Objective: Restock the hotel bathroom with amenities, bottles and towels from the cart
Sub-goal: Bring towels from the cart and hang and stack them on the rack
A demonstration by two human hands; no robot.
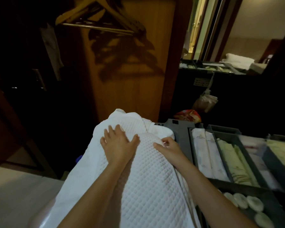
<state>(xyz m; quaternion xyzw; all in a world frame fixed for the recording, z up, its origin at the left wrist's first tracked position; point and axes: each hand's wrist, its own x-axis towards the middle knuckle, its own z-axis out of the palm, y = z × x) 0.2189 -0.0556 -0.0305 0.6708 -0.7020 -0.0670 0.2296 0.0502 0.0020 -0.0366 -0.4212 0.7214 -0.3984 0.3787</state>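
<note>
A white waffle-weave cloth, towel or robe (138,175), lies draped in front of me over the left end of the grey cart (181,134). My left hand (118,143) rests flat on it with the fingers spread. My right hand (168,148) pinches a fold of the cloth at its right edge, with the forefinger stretched out. Beside the cloth, the cart's grey tray (227,181) holds wrapped white amenity packets (202,155) and green-printed packets (234,162). Several round white items (247,203) sit in a lower compartment.
An open wooden wardrobe (130,71) with wooden hangers (97,18) on a rail stands ahead. To the right, a mirror or opening shows folded white towels (238,60). A bag (206,101) hangs over the dark cart side. A pale surface (18,195) lies at lower left.
</note>
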